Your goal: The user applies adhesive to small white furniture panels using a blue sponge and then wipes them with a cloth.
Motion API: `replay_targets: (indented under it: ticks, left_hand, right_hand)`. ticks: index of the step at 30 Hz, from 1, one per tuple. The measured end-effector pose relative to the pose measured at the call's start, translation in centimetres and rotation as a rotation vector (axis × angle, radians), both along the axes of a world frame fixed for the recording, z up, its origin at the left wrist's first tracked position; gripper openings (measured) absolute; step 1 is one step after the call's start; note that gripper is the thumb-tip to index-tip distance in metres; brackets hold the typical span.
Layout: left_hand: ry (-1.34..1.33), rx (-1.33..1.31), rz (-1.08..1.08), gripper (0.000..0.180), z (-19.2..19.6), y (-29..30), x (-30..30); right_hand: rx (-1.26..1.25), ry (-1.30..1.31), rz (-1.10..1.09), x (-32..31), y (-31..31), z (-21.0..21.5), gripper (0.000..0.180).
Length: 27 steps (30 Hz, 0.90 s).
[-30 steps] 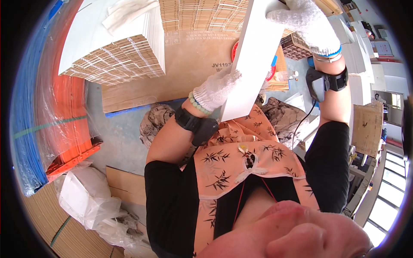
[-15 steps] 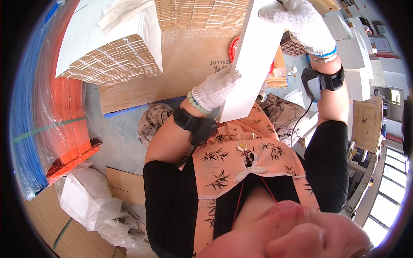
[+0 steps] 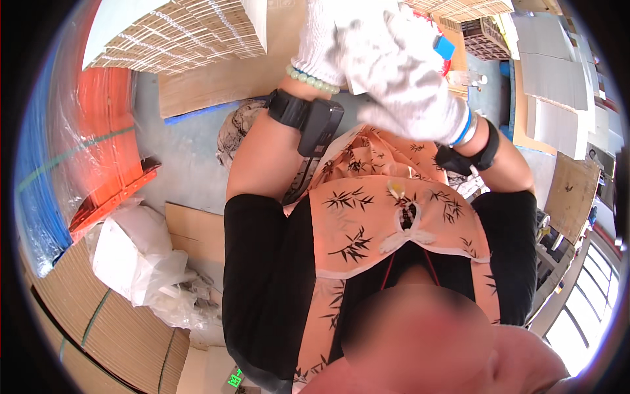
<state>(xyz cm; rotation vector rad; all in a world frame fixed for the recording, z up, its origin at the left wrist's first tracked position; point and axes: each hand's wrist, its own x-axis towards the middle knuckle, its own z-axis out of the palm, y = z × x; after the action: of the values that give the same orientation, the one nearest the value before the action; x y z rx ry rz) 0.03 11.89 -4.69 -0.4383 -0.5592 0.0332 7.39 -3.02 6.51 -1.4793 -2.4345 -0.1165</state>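
Beyond the peach apron point(image 3: 374, 230), to its left, stands a stack of white-topped cardboard panels point(image 3: 187, 36). Straight beyond the apron, the gloved left hand point(image 3: 323, 49) and blurred right hand point(image 3: 407, 88) overlap; how open their fingers are, or what they hold, I cannot tell. Beyond the apron's right side sits a blue block point(image 3: 444, 47).

"Can you read any lettering?"
"No words come clear; the bright green sign point(image 3: 235, 377) shows small symbols too blurred to name; what it stands on, I can't tell."
"And the black wrist box point(image 3: 321, 128)?"
"Tiny print near its lower end, unreadable; the brown cardboard sheet point(image 3: 210, 90) has faint marks well beyond its blue near edge, illegible too."
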Motion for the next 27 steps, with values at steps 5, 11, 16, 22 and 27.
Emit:
replay_targets:
  ticks: [5,11,16,22,27]
  left_hand:
    - [0.645,0.556,0.624,0.076,4.6,-1.5,-1.0]
    - [0.973,1.288,1.051,0.061,0.7,-2.9,0.2]
    - [0.904,0.662,0.794,0.056,0.5,-3.1,0.7]
    - [1.091,1.149,1.211,0.043,2.7,-2.8,0.1]
    - [0.907,0.752,0.992,0.037,1.7,-2.0,0.2]
  right_hand:
    - [0.014,-0.025,0.018,1.8,-2.6,-2.5,0.069]
    - [0.258,-0.076,-0.140,3.8,-2.7,-4.7,0.056]
    - [0.187,0.191,-0.272,4.1,-4.3,-5.3,0.044]
    - [0.105,0.720,-0.529,3.2,-4.1,-5.9,0.032]
    - [-0.140,1.151,-0.609,4.7,-6.0,-5.2,0.040]
